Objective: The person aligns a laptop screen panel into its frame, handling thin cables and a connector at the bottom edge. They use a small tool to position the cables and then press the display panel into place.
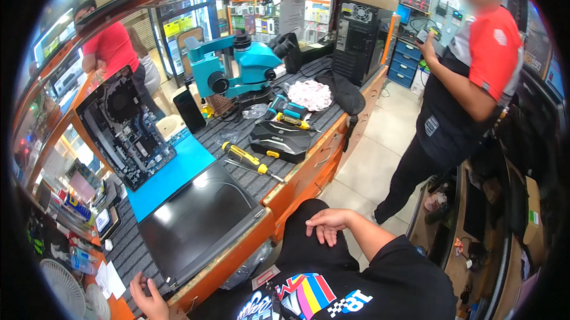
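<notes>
My right hand [328,225] rests on my thigh, its fingers loosely stretched and holding nothing. At the bench's near left edge, my left hand [148,297] lies with thumb and fingers apart, empty, beside the lower corner of a dark laptop screen [199,219]. That screen lies face up on the bench. Behind it a blue mat [193,160] is partly covered by an opened laptop base [130,130], propped up at a tilt with its circuit board showing. A yellow and black screwdriver [244,157] lies to the right of the mat.
A black tool case [280,140], a teal power driver [288,108] and a teal microscope [237,65] stand farther back, near a phone [189,110] and a computer tower [358,41]. One person [460,82] stands at the right holding a device; another [116,50] is behind the glass.
</notes>
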